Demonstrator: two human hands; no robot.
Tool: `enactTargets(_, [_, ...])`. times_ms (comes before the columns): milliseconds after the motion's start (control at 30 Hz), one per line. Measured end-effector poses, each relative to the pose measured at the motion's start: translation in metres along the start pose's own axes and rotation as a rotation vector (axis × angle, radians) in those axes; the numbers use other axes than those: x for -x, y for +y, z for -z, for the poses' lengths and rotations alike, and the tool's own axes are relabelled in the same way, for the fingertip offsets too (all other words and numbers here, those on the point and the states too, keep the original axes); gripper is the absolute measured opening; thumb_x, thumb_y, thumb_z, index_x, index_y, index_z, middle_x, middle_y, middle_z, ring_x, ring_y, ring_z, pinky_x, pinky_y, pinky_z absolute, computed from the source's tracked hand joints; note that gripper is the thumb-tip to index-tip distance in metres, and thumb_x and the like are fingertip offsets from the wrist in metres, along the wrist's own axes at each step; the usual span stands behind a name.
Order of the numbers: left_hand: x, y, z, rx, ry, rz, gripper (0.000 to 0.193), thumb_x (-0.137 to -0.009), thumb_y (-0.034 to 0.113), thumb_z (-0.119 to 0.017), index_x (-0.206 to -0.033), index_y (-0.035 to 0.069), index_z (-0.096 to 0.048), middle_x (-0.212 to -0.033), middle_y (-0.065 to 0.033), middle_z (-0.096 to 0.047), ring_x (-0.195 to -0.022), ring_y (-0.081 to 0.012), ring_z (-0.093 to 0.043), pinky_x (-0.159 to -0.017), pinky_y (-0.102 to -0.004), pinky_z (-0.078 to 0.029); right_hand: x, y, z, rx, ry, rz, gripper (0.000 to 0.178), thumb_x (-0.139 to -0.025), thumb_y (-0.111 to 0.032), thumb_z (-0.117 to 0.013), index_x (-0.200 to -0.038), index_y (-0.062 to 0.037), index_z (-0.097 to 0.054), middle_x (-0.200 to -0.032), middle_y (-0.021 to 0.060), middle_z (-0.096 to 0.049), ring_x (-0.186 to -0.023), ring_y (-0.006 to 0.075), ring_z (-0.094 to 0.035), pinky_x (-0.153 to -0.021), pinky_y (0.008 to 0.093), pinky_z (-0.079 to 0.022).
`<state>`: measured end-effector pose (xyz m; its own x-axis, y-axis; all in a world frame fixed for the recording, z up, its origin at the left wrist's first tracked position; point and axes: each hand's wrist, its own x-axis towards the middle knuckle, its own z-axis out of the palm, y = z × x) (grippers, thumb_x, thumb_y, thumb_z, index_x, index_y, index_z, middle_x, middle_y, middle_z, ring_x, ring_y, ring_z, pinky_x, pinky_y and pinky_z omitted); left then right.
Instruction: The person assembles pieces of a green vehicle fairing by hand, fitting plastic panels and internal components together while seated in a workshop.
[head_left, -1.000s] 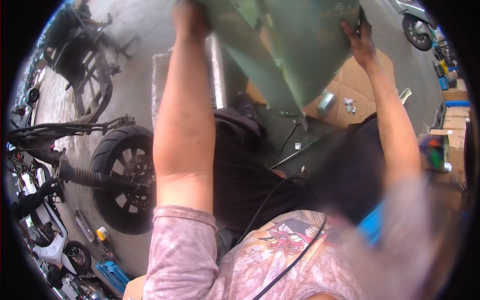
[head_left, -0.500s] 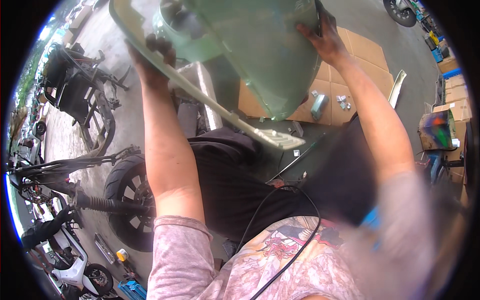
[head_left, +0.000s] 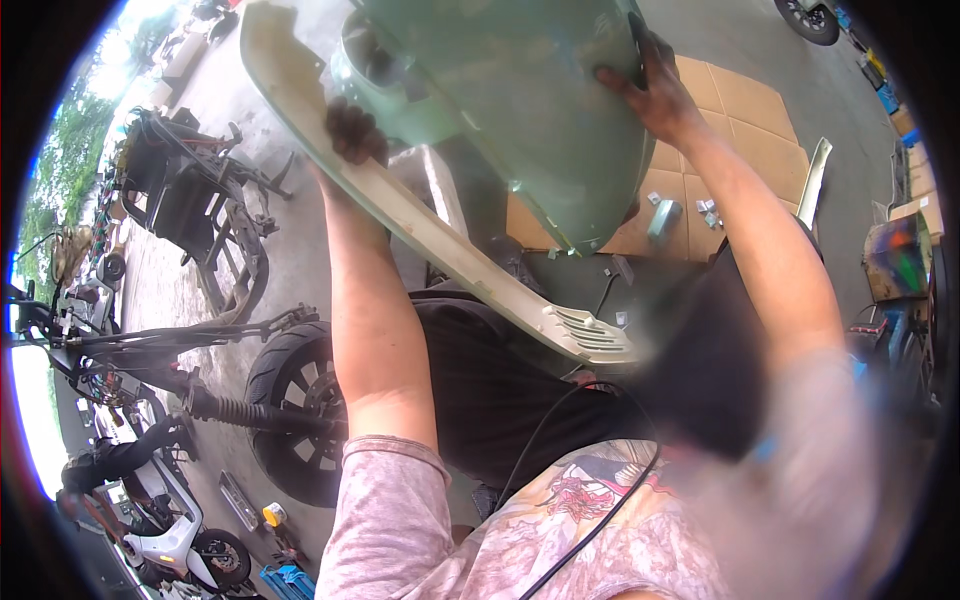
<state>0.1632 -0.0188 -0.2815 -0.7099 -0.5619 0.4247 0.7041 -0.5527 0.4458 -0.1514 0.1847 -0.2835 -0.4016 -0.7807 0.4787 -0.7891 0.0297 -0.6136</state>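
Note:
My left hand (head_left: 355, 132) is wrapped round the edge of a long curved trim panel (head_left: 440, 235). Its cream inner face is turned up, and a slotted vent sits at its lower end, above my lap. With my right hand (head_left: 658, 95) I grip the right edge of a large pale green scooter body panel (head_left: 560, 110), thumb on its smooth face and fingers partly behind it. The green panel tapers to a narrow lower tip, and a rounded opening shows at its upper left. A narrow gap separates the two panels along most of their length.
A flattened cardboard sheet (head_left: 745, 115) lies ahead, with small hardware packets (head_left: 709, 212) and a clear package on it. To the left are a bare scooter frame (head_left: 190, 200), a black wheel (head_left: 290, 410) and a white scooter (head_left: 175, 540). Boxes (head_left: 920, 180) line the right side.
The trim panel has swung away from the green panel, its vented end lower and its inner face more exposed. My left hand has turned with it. The view has shifted slightly.

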Motion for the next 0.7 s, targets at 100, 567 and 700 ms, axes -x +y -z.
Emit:
enactTargets(100, [0.004, -0.004, -0.017, -0.231, 0.228, -0.044, 0.033, -0.084, 0.035, -0.061, -0.071, 0.01, -0.045, -0.055, 0.0023, -0.038, -0.048, -0.0085, -0.037, -0.04, -0.0191, -0.034, 0.001, -0.005, -0.001, -0.004, -0.035, -0.048, 0.09, -0.082, -0.053, -0.059, -0.145, -0.0082, -0.015, -0.141, 0.0214, -0.023, -0.13, 0.0349, -0.029, -0.103, 0.0407, -0.035])
enactTargets(567, [-0.011, -0.044, -0.026, -0.558, 0.685, -0.15, 0.055, -0.084, 0.066, -0.044, -0.102, 0.015, -0.051, -0.077, -0.0044, -0.053, -0.067, -0.0216, -0.053, -0.058, -0.0355, -0.046, 0.002, -0.001, -0.002, -0.017, -0.005, -0.009, 0.091, -0.081, -0.054, -0.06, -0.144, -0.0057, -0.016, -0.142, 0.0226, -0.023, -0.129, 0.0362, -0.031, -0.103, 0.0403, -0.035])
enactTargets(700, [-0.003, -0.053, -0.004, -0.642, 0.696, -0.12, 0.055, -0.087, 0.065, -0.038, -0.106, 0.015, -0.052, -0.081, -0.0041, -0.053, -0.071, -0.0205, -0.054, -0.061, -0.0349, -0.047, -0.008, -0.015, 0.01, 0.11, -0.129, -0.075, 0.114, -0.07, -0.072, -0.054, -0.143, 0.0023, -0.008, -0.144, 0.0286, -0.017, -0.134, 0.0414, -0.017, -0.111, 0.0456, -0.019])
